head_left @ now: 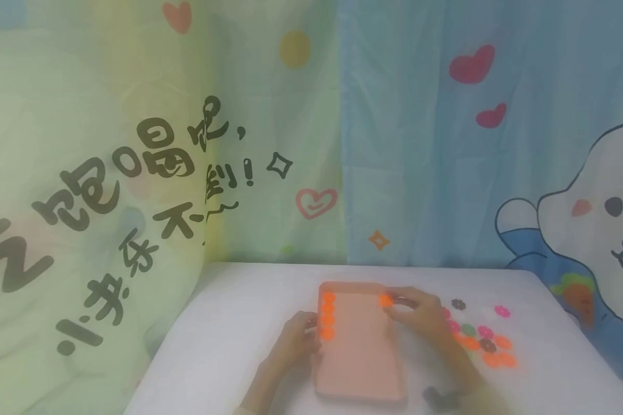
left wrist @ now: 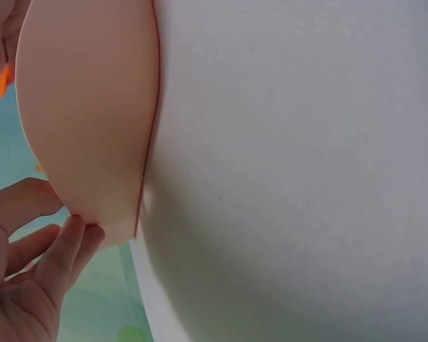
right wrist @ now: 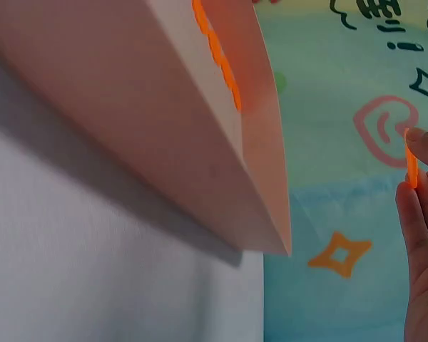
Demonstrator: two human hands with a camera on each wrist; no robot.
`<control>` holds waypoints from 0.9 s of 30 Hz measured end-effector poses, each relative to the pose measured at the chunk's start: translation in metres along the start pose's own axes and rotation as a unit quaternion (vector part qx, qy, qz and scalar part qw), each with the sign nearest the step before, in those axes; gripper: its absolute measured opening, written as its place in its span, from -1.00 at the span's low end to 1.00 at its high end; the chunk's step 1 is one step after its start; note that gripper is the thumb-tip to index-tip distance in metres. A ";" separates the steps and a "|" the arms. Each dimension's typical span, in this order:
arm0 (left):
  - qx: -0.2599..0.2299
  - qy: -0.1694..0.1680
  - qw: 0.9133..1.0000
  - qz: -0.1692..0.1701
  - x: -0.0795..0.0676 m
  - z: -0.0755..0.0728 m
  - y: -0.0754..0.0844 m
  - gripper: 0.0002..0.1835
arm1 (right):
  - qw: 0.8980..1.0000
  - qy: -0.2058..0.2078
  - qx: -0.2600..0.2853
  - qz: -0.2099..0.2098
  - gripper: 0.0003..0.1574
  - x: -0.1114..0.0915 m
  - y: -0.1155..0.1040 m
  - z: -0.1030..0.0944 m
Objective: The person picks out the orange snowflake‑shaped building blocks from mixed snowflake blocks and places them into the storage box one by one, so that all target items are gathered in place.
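Note:
A shallow pink tray (head_left: 358, 351) lies on the white table, its short side toward me. Several orange flower-shaped pieces (head_left: 327, 319) form a column along its left inner edge. My left hand (head_left: 296, 340) is at the tray's left wall; in the left wrist view its fingers (left wrist: 70, 246) pinch that wall near the far corner. Over the tray's far right corner, my right hand (head_left: 420, 314) pinches one orange flower piece (head_left: 386, 301) between thumb and fingers. The right wrist view shows this orange piece (right wrist: 411, 160) edge-on, held above the tray's rim.
Right of the tray, loose flower pieces lie scattered: orange (head_left: 492, 359), pink (head_left: 502, 311), green (head_left: 468, 329) and dark brown (head_left: 458, 304). A dark object (head_left: 441, 397), blurred, is by my right forearm. A printed curtain (head_left: 394, 144) hangs behind the table (head_left: 228, 311).

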State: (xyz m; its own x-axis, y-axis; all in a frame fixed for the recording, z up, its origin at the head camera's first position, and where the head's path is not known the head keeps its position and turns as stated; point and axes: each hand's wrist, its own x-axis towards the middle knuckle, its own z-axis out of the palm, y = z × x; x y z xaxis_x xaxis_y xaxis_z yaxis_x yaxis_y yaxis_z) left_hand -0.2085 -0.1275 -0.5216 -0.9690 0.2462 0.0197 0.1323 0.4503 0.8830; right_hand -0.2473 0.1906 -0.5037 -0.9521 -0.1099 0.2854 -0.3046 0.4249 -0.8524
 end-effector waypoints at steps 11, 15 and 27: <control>0.005 -0.001 1.000 0.026 0.005 0.003 -0.012 -0.45 | 0.997 -0.023 0.073 0.019 -0.50 -0.003 -0.013 0.052; -0.003 -0.002 0.999 0.040 0.005 0.002 -0.012 -0.45 | 0.992 -0.041 0.102 0.057 -0.49 -0.002 -0.006 0.070; 0.051 0.010 0.998 -0.025 0.010 0.003 -0.008 -0.46 | 0.993 -0.078 0.080 0.042 -0.53 -0.011 -0.002 0.106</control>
State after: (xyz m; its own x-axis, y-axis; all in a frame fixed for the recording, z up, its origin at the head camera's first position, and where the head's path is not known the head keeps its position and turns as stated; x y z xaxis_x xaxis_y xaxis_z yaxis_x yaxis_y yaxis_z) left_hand -0.2188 -0.1259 -0.5299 -0.9787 0.2046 -0.0141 0.1024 0.5473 0.8306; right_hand -0.2392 0.0958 -0.5509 -0.9632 -0.2230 0.1501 -0.2128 0.2917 -0.9325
